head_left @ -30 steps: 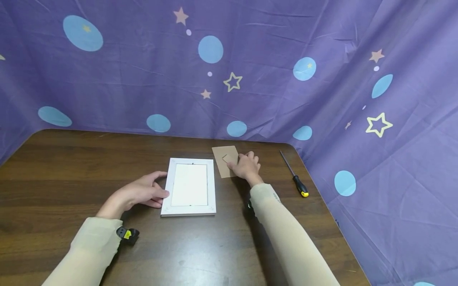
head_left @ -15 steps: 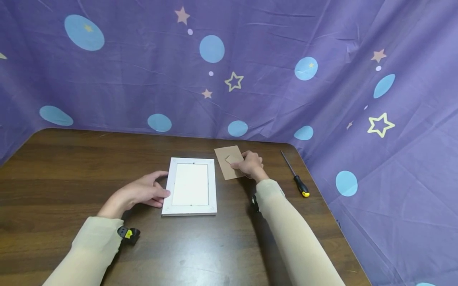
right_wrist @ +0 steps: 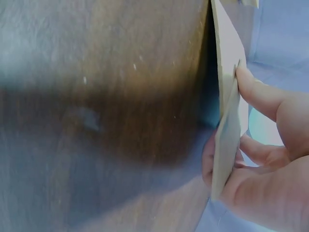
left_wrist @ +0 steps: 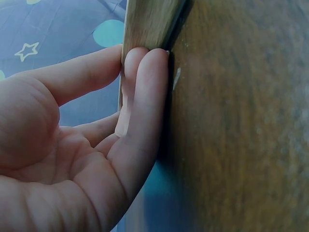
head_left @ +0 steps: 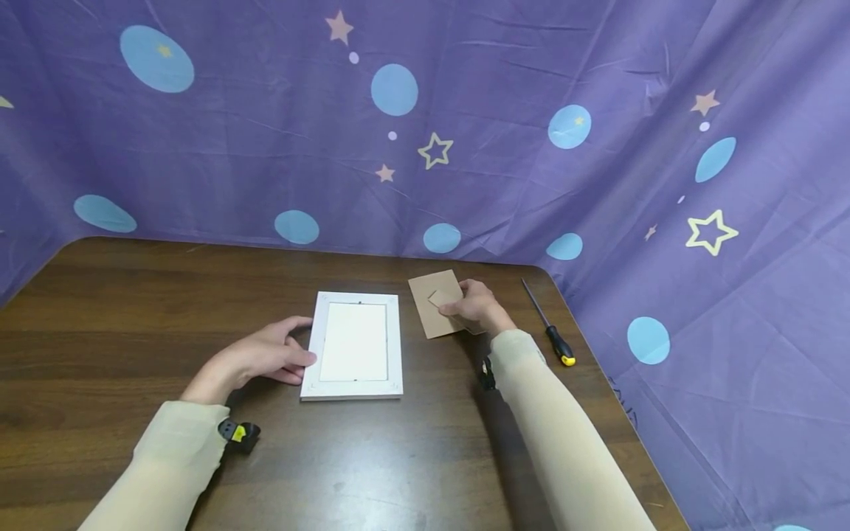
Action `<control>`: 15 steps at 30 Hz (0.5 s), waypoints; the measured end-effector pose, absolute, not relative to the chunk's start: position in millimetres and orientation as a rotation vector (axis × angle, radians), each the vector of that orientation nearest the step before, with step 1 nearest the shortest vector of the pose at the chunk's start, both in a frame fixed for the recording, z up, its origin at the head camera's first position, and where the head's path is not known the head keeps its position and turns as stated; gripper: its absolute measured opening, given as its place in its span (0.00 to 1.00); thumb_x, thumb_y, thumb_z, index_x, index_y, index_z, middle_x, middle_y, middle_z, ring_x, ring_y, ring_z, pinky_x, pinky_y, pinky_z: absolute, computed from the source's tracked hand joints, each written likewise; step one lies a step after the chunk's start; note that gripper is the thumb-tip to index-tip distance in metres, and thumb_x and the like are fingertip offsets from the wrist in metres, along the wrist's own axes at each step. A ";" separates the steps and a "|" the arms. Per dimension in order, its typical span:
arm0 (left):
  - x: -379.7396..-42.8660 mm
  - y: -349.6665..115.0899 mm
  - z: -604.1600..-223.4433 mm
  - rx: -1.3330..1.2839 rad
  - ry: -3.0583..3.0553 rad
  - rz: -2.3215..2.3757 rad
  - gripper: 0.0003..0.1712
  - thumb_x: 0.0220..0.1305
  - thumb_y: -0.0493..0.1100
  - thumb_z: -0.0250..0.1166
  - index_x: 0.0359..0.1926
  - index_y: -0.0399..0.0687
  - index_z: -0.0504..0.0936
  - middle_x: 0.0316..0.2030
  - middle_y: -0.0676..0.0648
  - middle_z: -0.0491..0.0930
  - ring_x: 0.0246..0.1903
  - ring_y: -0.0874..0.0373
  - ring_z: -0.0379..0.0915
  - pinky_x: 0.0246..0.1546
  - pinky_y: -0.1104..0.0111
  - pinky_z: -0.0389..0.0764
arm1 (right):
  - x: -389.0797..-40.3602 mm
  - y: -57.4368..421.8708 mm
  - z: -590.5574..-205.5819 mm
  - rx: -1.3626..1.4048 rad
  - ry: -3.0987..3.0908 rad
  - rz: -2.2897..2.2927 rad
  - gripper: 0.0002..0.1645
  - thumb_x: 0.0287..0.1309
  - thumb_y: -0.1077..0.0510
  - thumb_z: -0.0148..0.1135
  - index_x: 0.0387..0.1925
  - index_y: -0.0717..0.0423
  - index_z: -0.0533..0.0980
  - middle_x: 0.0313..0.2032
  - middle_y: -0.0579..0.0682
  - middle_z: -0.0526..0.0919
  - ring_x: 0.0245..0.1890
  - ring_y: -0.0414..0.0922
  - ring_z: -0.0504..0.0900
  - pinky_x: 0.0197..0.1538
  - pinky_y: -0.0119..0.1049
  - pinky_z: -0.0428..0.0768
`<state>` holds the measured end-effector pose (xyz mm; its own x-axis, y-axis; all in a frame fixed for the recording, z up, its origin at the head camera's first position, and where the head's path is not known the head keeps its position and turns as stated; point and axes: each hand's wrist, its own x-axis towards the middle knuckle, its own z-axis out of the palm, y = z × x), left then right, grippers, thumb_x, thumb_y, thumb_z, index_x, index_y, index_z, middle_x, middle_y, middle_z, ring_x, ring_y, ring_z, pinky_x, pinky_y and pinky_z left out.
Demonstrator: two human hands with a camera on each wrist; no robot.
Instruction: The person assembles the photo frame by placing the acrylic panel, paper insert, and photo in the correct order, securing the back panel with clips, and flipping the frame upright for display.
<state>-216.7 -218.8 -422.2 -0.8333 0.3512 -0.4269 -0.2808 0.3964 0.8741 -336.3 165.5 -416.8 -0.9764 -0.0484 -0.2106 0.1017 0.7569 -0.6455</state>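
Observation:
A white picture frame point(head_left: 393, 346) lies flat on the table, with a white panel point(head_left: 354, 341) filling its opening. My left hand point(head_left: 265, 354) touches the frame's left edge. Its fingers point(left_wrist: 149, 92) lie fairly straight against the bare wooden side point(left_wrist: 149, 24), and the thumb meets the upper edge. To the right of the frame, my right hand point(head_left: 479, 304) pinches a brown backing board point(head_left: 434, 313) with a stand flap. In the right wrist view, the thumb presses one face of the board point(right_wrist: 229, 43), while fingers show on the other side. Part of the board is hidden.
A screwdriver point(head_left: 550, 324) with a black and yellow handle lies near the right edge of the brown wooden table point(head_left: 285, 472). A purple curtain point(head_left: 491, 184) with stars and blue ovals hangs behind the table and along its right side.
My right hand has taken hold of the backing board and drawn it rightward, away from the frame, with the board turning slightly. The left hand and the frame stay in place.

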 end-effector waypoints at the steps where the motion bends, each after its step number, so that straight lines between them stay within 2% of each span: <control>1: -216.7 -218.6 -422.1 0.061 2.095 1.466 0.52 0.72 0.36 0.68 0.84 0.36 0.44 0.41 0.37 0.80 0.34 0.53 0.82 0.40 0.62 0.92 | -336.2 167.3 -415.7 0.041 2.724 -1.028 0.42 0.57 0.53 0.81 0.67 0.66 0.74 0.60 0.64 0.81 0.58 0.57 0.79 0.68 0.49 0.78; 6: -216.7 -218.1 -421.9 0.062 2.096 1.467 0.52 0.71 0.36 0.68 0.84 0.36 0.44 0.40 0.37 0.80 0.33 0.53 0.82 0.39 0.62 0.92 | -337.4 175.7 -414.2 0.077 2.628 -1.075 0.40 0.62 0.55 0.77 0.70 0.64 0.71 0.63 0.63 0.80 0.56 0.55 0.81 0.64 0.47 0.81; 12: -217.5 -218.4 -423.1 0.056 2.092 1.466 0.52 0.72 0.36 0.68 0.84 0.36 0.44 0.41 0.37 0.79 0.34 0.53 0.82 0.39 0.62 0.92 | -336.8 181.4 -413.0 0.081 2.606 -1.118 0.32 0.65 0.57 0.73 0.66 0.65 0.73 0.61 0.63 0.81 0.53 0.54 0.82 0.60 0.45 0.82; 15: -218.0 -218.5 -423.3 0.056 2.094 1.463 0.53 0.71 0.36 0.68 0.84 0.36 0.44 0.41 0.37 0.79 0.34 0.53 0.82 0.39 0.62 0.92 | -334.3 184.1 -412.3 0.096 2.590 -1.116 0.31 0.66 0.56 0.72 0.65 0.64 0.73 0.60 0.63 0.79 0.51 0.53 0.82 0.55 0.45 0.84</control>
<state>-218.0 -218.5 -423.3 -0.8318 0.3500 -0.4309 -0.2842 0.3982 0.8721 -334.3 184.1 -412.3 -0.9471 -0.0636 -0.3145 0.1850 0.6926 -0.6972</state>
